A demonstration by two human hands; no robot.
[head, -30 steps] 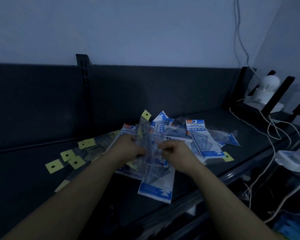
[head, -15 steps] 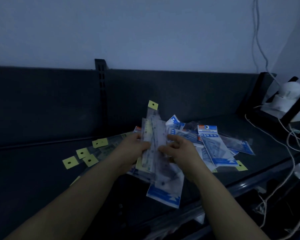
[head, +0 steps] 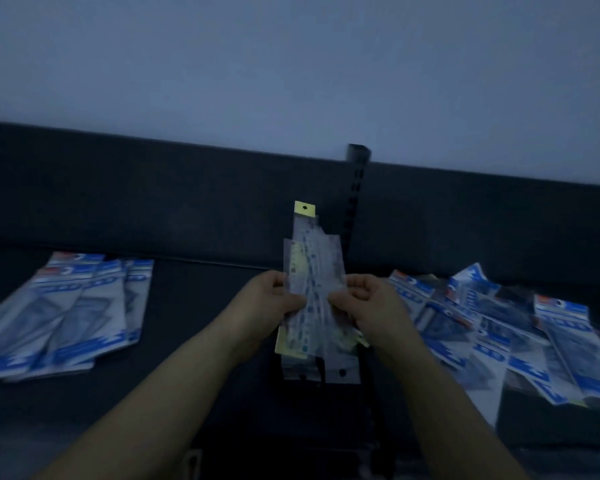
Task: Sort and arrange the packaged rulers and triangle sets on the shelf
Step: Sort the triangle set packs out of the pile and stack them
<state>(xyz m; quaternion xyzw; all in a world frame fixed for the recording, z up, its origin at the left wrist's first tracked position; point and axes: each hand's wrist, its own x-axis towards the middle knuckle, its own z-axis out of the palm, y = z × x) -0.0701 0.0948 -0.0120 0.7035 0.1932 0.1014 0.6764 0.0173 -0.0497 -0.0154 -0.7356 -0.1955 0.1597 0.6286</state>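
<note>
You have bare shelf [head: 201,296] between the stack of blue packs [head: 70,313] on your left and the bundle of ruler packs [head: 312,271] held at centre. On your right a loose pile of blue packs [head: 499,327] covers the shelf, and the back panel [head: 153,209] with its slotted upright [head: 357,202] walls off the rear.

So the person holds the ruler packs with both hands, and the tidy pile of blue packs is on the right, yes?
Not quite. The head view shows the tidy pile of blue packs on the left; the messy pile lies on the right. Both the left hand and the right hand do hold the ruler packs.
</note>
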